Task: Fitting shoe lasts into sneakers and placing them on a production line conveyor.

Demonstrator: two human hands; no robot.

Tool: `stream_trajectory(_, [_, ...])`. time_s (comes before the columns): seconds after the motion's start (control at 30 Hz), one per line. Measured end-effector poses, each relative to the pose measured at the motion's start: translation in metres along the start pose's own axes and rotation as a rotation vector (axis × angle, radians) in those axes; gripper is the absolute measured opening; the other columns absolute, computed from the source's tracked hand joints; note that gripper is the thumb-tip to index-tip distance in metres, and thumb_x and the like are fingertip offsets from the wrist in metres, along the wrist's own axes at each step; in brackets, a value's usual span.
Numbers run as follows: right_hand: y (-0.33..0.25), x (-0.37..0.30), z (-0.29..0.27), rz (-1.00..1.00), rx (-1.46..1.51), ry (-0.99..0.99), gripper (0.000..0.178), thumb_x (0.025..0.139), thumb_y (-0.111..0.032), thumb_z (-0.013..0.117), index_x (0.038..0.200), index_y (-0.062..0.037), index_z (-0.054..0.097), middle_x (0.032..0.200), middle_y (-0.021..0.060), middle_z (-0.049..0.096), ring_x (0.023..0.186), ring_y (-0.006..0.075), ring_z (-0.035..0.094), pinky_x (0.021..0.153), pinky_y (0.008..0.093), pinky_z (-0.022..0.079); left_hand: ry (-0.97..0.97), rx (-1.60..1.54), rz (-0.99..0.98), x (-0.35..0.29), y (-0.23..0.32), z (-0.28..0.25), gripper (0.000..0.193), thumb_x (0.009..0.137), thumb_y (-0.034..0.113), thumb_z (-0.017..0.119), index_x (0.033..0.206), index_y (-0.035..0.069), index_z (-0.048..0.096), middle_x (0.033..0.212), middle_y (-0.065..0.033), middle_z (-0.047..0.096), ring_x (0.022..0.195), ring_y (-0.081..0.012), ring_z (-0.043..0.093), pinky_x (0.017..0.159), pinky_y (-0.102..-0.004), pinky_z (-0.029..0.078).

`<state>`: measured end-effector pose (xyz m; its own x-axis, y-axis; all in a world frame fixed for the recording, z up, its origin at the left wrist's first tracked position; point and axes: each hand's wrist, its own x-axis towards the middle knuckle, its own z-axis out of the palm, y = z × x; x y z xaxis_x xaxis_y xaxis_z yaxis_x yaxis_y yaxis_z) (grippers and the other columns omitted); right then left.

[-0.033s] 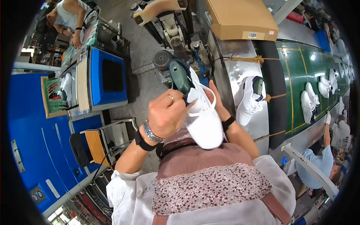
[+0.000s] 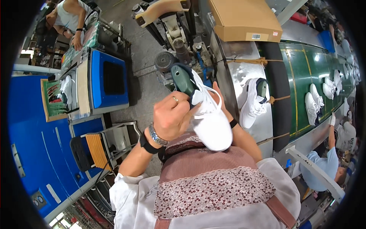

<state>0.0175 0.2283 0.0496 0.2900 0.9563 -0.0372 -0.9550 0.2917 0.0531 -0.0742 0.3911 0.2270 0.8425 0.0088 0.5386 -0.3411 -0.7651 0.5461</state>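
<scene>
A white sneaker (image 2: 214, 131) with a dark blue lining is held in front of my chest, toe toward me. A dark green shoe last (image 2: 183, 80) with a hole near its heel end fills the shoe's opening. My left hand (image 2: 170, 116), with a ring on one finger, is closed at the shoe's collar and tongue, its fingertips partly hidden. White laces (image 2: 209, 93) loop loosely over the upper. My right hand (image 2: 221, 100) grips the sneaker from its right side and underneath; most of its fingers are behind the shoe.
On the metal ledge (image 2: 238, 57) at my right stands another white sneaker (image 2: 253, 104); a cardboard box (image 2: 248, 19) rests farther back. Beyond it, a green conveyor belt (image 2: 299, 114) carries several white shoes. Blue machines (image 2: 108, 78) stand left, and a machine with a motor (image 2: 165, 61) ahead. Other people work at both sides.
The sneaker's toe has swung slightly to the right. My left hand has shifted a little to the right with it, still at the collar.
</scene>
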Motion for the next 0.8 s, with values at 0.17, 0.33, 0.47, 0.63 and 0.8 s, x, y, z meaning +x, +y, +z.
stream_trajectory(0.17, [0.018,-0.003,0.075,-0.196,-0.077,0.289,0.069,0.102,-0.061,0.046,0.136,-0.0019,0.06,0.117,0.0136,0.073,0.104,0.0246,0.072,0.094,0.0389,0.057,0.108,-0.2,-0.145,-0.019,-0.026,0.012,0.028,0.08,0.003,0.082,0.075,-0.002,0.055,0.079,-0.0145,0.062,0.06,-0.0268,0.057,0.057,-0.0326,0.045])
stream_trajectory(0.33, [-0.018,0.038,0.069,-0.425,-0.576,0.334,0.069,0.099,-0.034,0.056,0.154,0.0015,0.036,0.145,0.0187,0.055,0.127,0.0285,0.061,0.105,0.0402,0.051,0.035,-0.397,-0.541,-0.034,-0.076,0.005,0.025,0.089,0.012,0.075,0.087,0.0,0.053,0.074,-0.0092,0.054,0.063,-0.0188,0.05,0.058,-0.0348,0.043])
stream_trajectory(0.47, [-0.055,0.065,0.089,-0.667,-1.204,0.476,0.087,0.087,-0.022,0.072,0.159,-0.0015,0.028,0.147,0.0229,0.051,0.13,0.0327,0.057,0.107,0.04,0.048,0.02,-0.814,-0.745,-0.022,-0.132,0.025,0.018,0.091,0.01,0.071,0.096,0.001,0.055,0.087,-0.0005,0.057,0.079,-0.0074,0.051,0.069,-0.0266,0.046])
stream_trajectory(0.63, [-0.081,0.112,0.106,-0.737,-1.842,0.576,0.091,0.079,-0.024,0.079,0.156,-0.0015,0.034,0.147,0.0241,0.047,0.132,0.0353,0.053,0.108,0.0441,0.045,0.067,-1.028,-0.807,-0.021,-0.201,0.087,0.015,0.092,0.007,0.064,0.105,0.0,0.061,0.085,-0.0001,0.062,0.073,-0.0074,0.055,0.064,-0.0256,0.047])
stream_trajectory(0.8, [-0.061,0.131,0.133,-0.726,-2.544,0.61,0.091,0.072,-0.027,0.082,0.152,-0.0081,0.043,0.147,0.0271,0.043,0.134,0.0447,0.048,0.11,0.0474,0.042,0.157,-1.224,-0.896,-0.033,-0.203,0.122,0.018,0.093,0.005,0.058,0.109,0.0,0.063,0.087,0.0005,0.066,0.071,-0.0077,0.057,0.062,-0.0251,0.047])
